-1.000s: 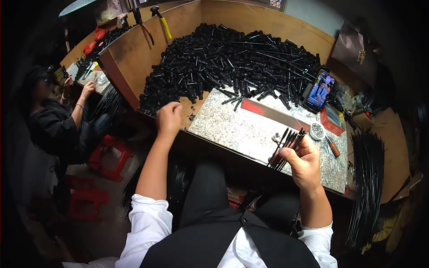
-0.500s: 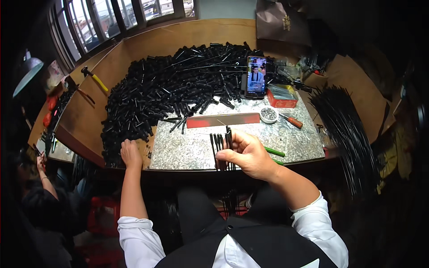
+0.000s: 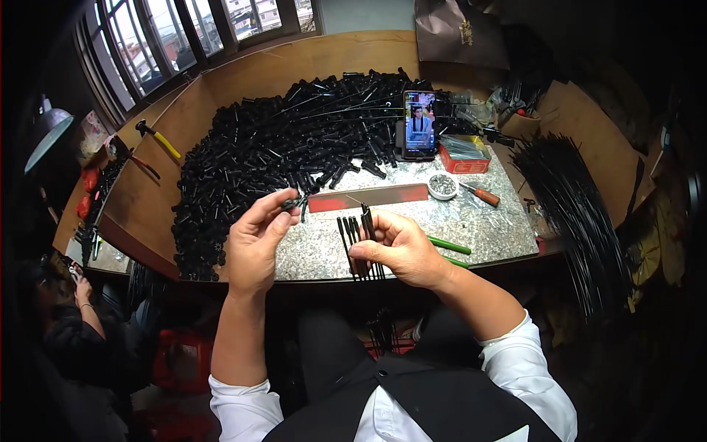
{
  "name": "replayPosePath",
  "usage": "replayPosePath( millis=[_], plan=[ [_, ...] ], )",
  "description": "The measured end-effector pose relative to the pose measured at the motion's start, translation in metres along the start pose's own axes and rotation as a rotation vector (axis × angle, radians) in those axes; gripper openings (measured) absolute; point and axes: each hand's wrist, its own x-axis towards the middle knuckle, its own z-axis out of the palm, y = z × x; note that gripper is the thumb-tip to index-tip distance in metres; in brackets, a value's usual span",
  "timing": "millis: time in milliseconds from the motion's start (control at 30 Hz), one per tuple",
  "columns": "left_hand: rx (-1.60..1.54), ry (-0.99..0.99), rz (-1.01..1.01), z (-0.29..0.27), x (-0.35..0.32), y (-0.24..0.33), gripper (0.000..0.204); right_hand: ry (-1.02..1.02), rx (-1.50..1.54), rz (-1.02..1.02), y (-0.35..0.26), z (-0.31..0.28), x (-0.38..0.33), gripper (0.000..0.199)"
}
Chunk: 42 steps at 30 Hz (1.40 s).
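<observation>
My left hand (image 3: 254, 239) is raised over the left part of the grey speckled work plate (image 3: 313, 254). Between its thumb and fingertips it pinches a small black part (image 3: 294, 202), whose exact shape is partly hidden by the fingers. My right hand (image 3: 403, 250) is closed around several thin black rods (image 3: 349, 239) with thicker upper ends, held upright side by side over the near edge of the plate. Behind both hands spreads a large heap of short black tubular pieces (image 3: 250, 162). Just beyond the fingertips lies a flat red and brown bar (image 3: 368, 197).
A phone (image 3: 420, 125) stands upright at the heap's edge, near a red box (image 3: 466, 156), a round dish of small metal pieces (image 3: 442, 186), a screwdriver (image 3: 482, 195) and green-handled pliers (image 3: 449, 244). Long black rods (image 3: 574, 214) hang at right. Another person's hand (image 3: 83, 291) works far left.
My left hand has risen from the heap's near edge and moved right, now pinching a small black part. My right hand has shifted slightly left with the rods.
</observation>
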Motion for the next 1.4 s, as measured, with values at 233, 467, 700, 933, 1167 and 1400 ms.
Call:
replayPosePath(
  millis=[233,467,700,933,1167,1400],
  plan=[
    [-0.096,-0.089,0.029,0.032,-0.002,0.002,0.024,0.028,0.028,-0.019,-0.002,0.002,-0.001,0.014],
    [-0.346,-0.038,-0.083,0.042,0.000,0.004,0.025,0.026,0.017,-0.017,-0.002,-0.001,-0.003,0.015],
    [-0.348,-0.075,-0.066,0.041,-0.003,0.002,0.029,0.024,-0.004,-0.016,-0.001,-0.001,-0.001,0.013],
    [-0.345,-0.099,-0.067,0.041,-0.004,0.000,0.029,0.007,-0.028,-0.023,0.002,-0.003,0.003,0.020],
    [-0.312,-0.138,-0.048,0.043,-0.004,0.003,0.028,0.004,-0.029,-0.025,0.002,-0.003,0.004,0.022],
    [-0.258,-0.227,-0.003,0.042,-0.005,0.008,0.032,-0.029,0.038,0.011,0.002,0.002,0.002,0.022]
  ],
)
